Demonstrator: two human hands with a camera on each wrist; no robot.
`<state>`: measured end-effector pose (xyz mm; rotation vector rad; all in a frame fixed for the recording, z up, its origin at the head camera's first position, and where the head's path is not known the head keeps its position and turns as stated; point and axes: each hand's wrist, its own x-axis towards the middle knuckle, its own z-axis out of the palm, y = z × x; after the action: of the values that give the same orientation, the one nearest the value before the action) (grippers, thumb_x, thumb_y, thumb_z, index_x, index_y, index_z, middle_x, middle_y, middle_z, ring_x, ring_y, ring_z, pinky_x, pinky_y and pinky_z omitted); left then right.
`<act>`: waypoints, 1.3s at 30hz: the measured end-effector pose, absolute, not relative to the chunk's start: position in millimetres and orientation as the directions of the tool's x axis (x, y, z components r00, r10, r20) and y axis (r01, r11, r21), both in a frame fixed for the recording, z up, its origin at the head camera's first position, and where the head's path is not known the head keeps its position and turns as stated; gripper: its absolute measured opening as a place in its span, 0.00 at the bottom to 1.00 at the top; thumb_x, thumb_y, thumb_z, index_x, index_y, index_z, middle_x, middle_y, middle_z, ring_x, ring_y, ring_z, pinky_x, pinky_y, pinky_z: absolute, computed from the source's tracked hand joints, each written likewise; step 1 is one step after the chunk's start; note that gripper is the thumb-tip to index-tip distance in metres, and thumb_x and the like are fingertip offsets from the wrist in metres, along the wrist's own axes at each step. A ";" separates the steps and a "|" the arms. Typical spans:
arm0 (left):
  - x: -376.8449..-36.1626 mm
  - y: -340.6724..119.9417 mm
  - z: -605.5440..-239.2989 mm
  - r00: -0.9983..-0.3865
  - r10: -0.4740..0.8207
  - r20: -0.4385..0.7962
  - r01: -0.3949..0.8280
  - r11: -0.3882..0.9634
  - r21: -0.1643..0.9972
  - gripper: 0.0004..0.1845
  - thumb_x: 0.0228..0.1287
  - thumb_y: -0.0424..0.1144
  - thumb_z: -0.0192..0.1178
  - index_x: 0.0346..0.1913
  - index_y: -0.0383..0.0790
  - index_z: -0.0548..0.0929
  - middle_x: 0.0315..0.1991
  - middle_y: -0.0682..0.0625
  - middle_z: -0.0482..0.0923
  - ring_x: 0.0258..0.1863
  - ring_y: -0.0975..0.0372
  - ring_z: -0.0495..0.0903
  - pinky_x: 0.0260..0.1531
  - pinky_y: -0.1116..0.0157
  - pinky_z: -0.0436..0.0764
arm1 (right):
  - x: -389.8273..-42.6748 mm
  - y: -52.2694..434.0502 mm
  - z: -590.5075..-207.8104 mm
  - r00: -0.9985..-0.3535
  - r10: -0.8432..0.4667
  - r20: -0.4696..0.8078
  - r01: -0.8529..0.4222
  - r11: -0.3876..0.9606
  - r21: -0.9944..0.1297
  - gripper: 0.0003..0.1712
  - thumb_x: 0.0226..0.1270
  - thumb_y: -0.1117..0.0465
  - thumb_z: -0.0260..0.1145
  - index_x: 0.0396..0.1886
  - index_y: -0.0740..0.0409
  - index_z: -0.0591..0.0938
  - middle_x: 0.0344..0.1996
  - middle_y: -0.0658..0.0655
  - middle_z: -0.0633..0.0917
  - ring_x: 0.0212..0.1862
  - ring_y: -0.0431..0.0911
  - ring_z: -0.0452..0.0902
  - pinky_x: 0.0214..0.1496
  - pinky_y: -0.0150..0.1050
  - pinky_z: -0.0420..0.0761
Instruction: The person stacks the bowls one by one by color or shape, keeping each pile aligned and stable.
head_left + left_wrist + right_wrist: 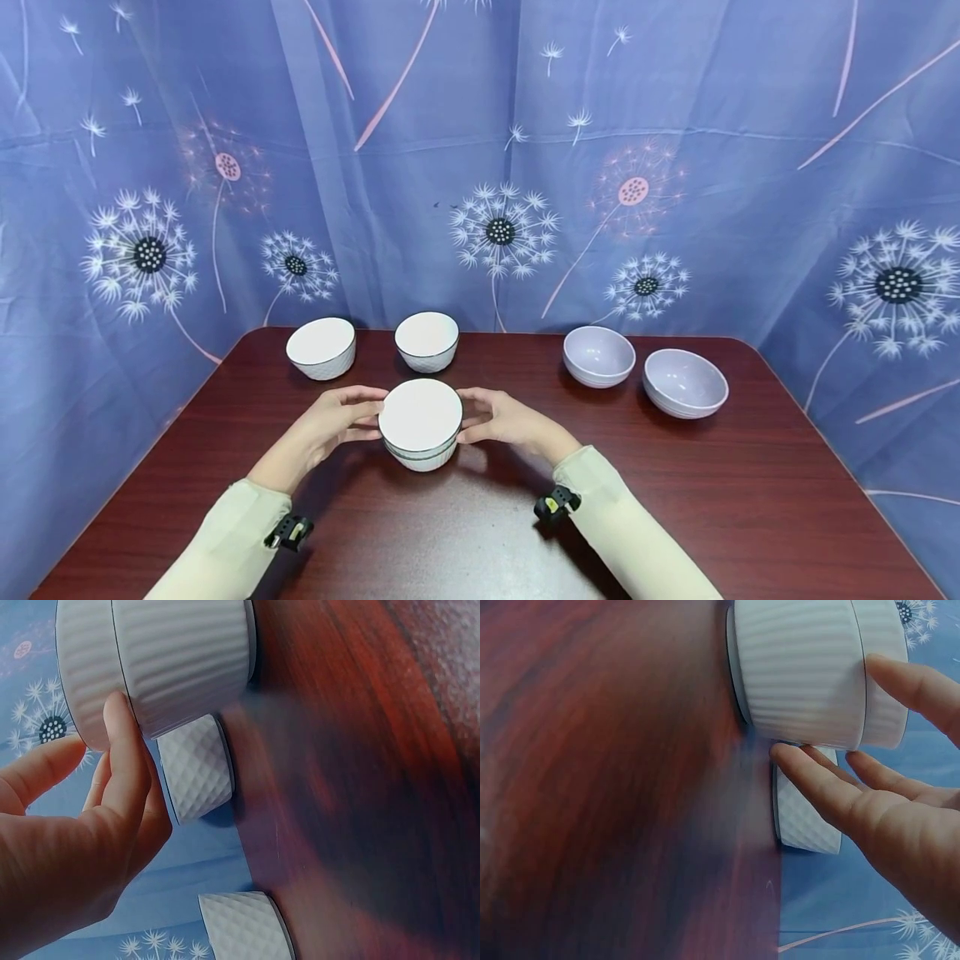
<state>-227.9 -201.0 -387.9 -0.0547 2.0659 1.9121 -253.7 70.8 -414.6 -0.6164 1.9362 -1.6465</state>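
Two ribbed white bowls with dark rims are stacked at the middle of the table; the upper bowl (420,414) sits nested in the lower bowl (422,460). My left hand (341,421) holds the stack from the left, with a fingertip near the line where the two bowls meet in the left wrist view. From the right, my right hand (506,421) holds it too, one fingertip at the lower bowl's rim and other fingers along the side in the right wrist view. The far sides of the bowls are hidden in the wrist views.
Behind the stack stand two white bowls with a diamond pattern, one at the far left (322,360) and one near the middle (427,354). At the back right are two pale lilac bowls (598,367) (685,393). A blue dandelion-print curtain (420,208) hangs along the table's (720,500) back edge.
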 end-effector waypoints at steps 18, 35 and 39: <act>-227.3 -201.1 -390.3 -0.952 0.168 -0.256 -0.246 0.078 0.966 0.19 0.59 0.31 0.55 0.53 0.26 0.70 0.36 0.47 0.76 0.31 0.60 0.78 0.38 0.59 0.80 | -271.4 74.5 -401.9 -0.719 -0.689 -0.093 -0.117 0.252 -0.961 0.31 0.53 0.69 0.64 0.58 0.65 0.67 0.51 0.63 0.74 0.48 0.50 0.74 0.49 0.39 0.76; -219.5 -194.9 -393.8 -0.964 0.114 -0.239 -0.236 0.034 0.971 0.21 0.59 0.30 0.55 0.55 0.27 0.69 0.40 0.46 0.76 0.34 0.61 0.77 0.40 0.60 0.79 | -301.1 75.3 -386.9 -0.786 -0.618 0.022 -0.127 0.127 -0.984 0.25 0.59 0.69 0.58 0.57 0.66 0.68 0.52 0.67 0.72 0.56 0.58 0.65 0.55 0.43 0.72; -216.3 -192.6 -394.2 -0.971 0.092 -0.221 -0.219 0.029 0.975 0.21 0.58 0.32 0.56 0.55 0.28 0.69 0.43 0.44 0.75 0.36 0.62 0.77 0.40 0.62 0.79 | -309.9 70.3 -388.6 -0.827 -0.560 0.049 -0.105 0.068 -0.992 0.24 0.60 0.71 0.56 0.57 0.69 0.67 0.52 0.68 0.73 0.55 0.57 0.67 0.57 0.50 0.69</act>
<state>-216.3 -192.6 -394.2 -0.1315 2.0802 2.0413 -309.9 70.3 -388.6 -0.6639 2.0057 -1.8146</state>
